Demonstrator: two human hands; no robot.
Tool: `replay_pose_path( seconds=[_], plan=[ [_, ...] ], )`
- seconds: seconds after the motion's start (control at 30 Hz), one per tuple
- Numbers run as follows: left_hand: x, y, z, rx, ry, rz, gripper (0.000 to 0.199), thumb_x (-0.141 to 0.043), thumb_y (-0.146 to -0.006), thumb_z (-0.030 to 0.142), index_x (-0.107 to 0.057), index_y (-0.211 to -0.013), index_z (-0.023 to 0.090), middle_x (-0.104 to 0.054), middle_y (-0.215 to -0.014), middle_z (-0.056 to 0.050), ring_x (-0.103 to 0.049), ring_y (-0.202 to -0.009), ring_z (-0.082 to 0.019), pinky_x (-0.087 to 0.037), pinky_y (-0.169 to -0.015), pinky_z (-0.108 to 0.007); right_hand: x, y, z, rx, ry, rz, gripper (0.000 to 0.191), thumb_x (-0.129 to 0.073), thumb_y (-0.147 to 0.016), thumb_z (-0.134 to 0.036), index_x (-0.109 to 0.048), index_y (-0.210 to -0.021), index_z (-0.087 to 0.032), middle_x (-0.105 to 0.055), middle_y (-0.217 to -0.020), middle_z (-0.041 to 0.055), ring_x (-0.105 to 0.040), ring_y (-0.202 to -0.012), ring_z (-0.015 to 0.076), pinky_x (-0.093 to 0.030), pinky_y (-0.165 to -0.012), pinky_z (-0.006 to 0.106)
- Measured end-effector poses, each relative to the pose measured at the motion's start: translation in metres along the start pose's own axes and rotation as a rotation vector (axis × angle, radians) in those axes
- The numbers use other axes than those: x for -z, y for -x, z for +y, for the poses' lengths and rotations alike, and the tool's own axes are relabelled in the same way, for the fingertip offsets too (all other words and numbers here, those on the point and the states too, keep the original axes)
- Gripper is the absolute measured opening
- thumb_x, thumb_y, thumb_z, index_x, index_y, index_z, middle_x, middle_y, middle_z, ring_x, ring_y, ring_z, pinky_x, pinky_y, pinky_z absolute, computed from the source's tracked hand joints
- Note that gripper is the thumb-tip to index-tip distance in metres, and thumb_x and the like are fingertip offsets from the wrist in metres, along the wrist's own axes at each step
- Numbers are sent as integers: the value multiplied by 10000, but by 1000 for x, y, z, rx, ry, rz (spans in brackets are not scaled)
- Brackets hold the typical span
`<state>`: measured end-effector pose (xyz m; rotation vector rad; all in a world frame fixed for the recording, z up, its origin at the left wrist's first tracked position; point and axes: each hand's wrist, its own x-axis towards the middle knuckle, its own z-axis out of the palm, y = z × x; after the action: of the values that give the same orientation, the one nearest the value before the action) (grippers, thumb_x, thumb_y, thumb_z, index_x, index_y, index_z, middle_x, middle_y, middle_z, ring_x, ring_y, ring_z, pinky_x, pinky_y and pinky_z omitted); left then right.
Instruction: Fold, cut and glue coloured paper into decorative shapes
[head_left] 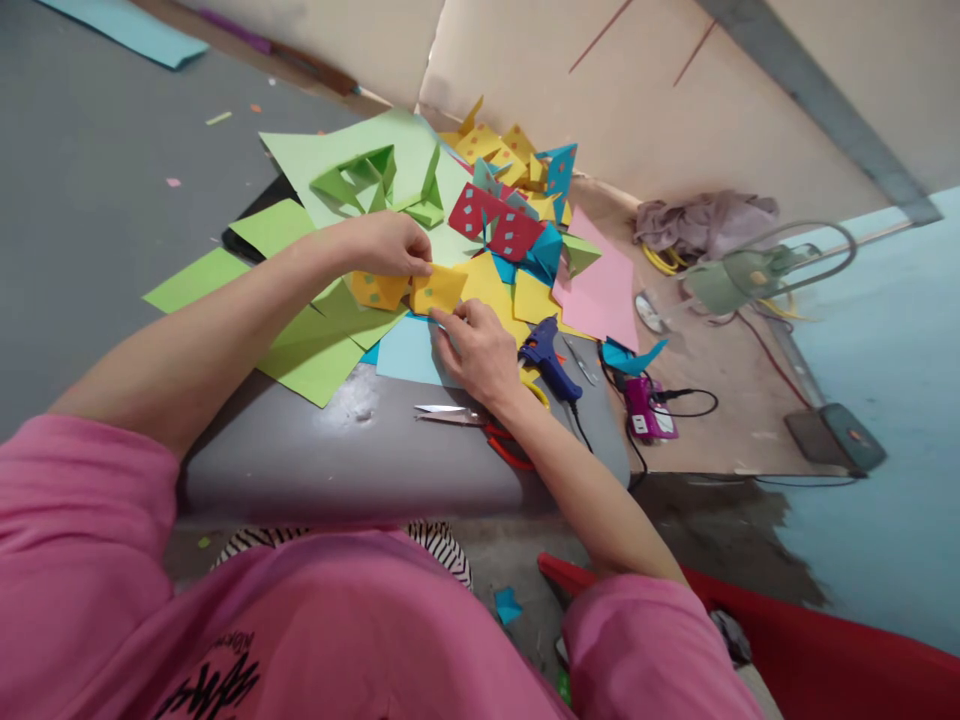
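Note:
A folded yellow paper piece [437, 290] with small green squares lies in front of me, and a second part [379, 291] with similar squares is just left of it. My left hand [391, 243] is closed, its fingertips pinching the top edge of the yellow piece. From the lower right, my right hand [478, 347] holds the bottom edge of the same piece between curled fingers. Under my right hand lies light blue paper [409, 352]. Green sheets [315, 355] spread to the left.
Right of my right hand are a blue glue gun [551, 362] and red-handled scissors [450, 413]. Red dotted paper shapes [495, 222] and yellow ones [487, 145] pile up behind. Pink paper [600, 285] and a purple power socket [651, 410] lie farther right.

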<state>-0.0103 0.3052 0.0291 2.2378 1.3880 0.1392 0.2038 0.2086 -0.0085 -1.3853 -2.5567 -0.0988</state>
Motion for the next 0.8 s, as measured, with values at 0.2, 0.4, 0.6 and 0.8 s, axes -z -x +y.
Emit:
replay_pose_path(
  seconds=[0.2,0.4,0.6,0.8],
  plan=[
    [-1,-1,-1,-24,-18,20,398,-524,-849,447,-767,-1084,238,-761,-994,-37,-660,-875,-199,-419,-705,-276,-1,-1,0,93,121,-8,357,-411,-1028,-329,-672,-1237,-204,-629,-1052,128,-533,-982,267,-435,-783,364],
    [0,0,1,-9,0,-4,414,-526,-837,462,-767,-1109,262,-747,-1016,-16,-661,-924,-209,-427,-775,-281,10,-10,4,240,223,-151,433,-364,-1042,-342,-620,-1310,-118,-624,-1079,168,-507,-998,301,-397,-782,414],
    [0,-1,-1,-7,-3,-9,420,-526,-834,463,-763,-1115,260,-742,-1022,-17,-658,-935,-212,-427,-794,-282,18,-20,17,402,345,-260,457,-362,-1044,-345,-588,-1362,-106,-633,-1049,150,-505,-965,293,-326,-738,417],
    [-1,-3,-2,12,6,-24,399,-537,-830,462,-764,-1090,262,-730,-940,-1,-655,-920,-203,-438,-810,-273,25,-29,35,542,423,-255,420,-333,-1063,-329,-565,-1389,-199,-614,-954,97,-480,-875,254,-253,-677,401]
  ],
)
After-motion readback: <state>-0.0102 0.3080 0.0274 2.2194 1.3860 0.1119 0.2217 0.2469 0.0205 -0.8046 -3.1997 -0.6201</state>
